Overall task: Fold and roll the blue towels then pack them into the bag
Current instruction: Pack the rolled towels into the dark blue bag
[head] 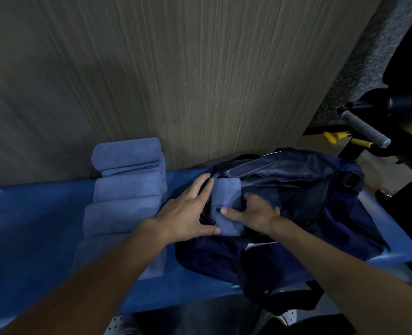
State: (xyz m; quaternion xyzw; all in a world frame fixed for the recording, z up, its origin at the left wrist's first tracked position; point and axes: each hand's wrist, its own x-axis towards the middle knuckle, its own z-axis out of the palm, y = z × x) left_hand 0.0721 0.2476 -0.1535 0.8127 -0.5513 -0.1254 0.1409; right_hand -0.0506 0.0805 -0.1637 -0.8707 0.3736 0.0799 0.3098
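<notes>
A dark navy bag (pixel 308 189) lies open on a blue bench (pixel 31 226). A rolled blue towel (pixel 226 201) sits in the bag's opening. My left hand (pixel 188 213) lies flat with straight fingers against the bag's zipper edge and the towel's left side. My right hand (pixel 255 211) presses on the towel's right side, thumb stretched across it and fingers reaching into the bag. To the left, several rolled blue towels (pixel 127 189) lie in a row along the bench.
A wood-grain wall (pixel 176 81) rises directly behind the bench. At the right stands black gym equipment with a grey handle (pixel 364 129) and yellow parts. White shoes (pixel 289 317) show below the bench's front edge.
</notes>
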